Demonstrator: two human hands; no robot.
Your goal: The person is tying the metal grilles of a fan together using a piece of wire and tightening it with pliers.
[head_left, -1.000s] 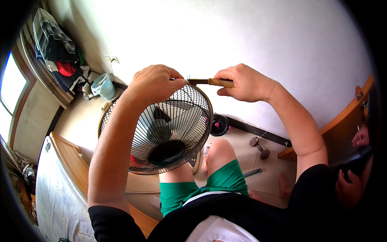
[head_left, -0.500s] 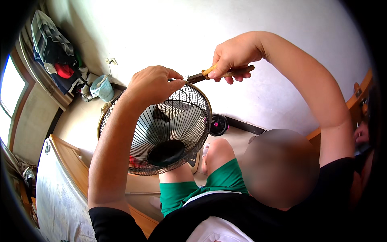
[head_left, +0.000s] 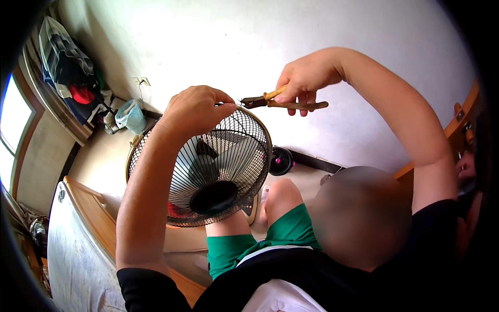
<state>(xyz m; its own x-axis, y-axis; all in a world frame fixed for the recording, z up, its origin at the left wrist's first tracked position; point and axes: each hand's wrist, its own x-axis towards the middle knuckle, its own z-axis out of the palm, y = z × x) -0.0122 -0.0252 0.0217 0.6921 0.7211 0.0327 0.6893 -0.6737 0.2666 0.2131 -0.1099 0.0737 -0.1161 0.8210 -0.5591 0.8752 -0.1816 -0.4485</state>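
A fan head with a black wire cage (head_left: 218, 151) is held upright in front of my legs, its hub low at the front. My left hand (head_left: 192, 106) grips the top of its rim, thumb and forefinger closed beside small wire ends. My right hand (head_left: 304, 78) holds pliers with worn yellowish handles (head_left: 314, 105), whose jaws sit at those wire ends on the rim, just right of my left fingertips. Whether the jaws touch the wire I cannot tell.
A white wall (head_left: 364, 31) stands behind. Left are a pile of clothes (head_left: 67, 62), a light-blue bin (head_left: 130, 117) and a covered bed (head_left: 73, 244). A black exercise wheel (head_left: 280, 161) lies by the skirting. A blurred round shape covers the lower right, near another person's hand (head_left: 465, 166) at the edge.
My right hand and forearm have risen from a second ago, turning the pliers. Since half a second ago the hand has dipped slightly and the handles look more spread.
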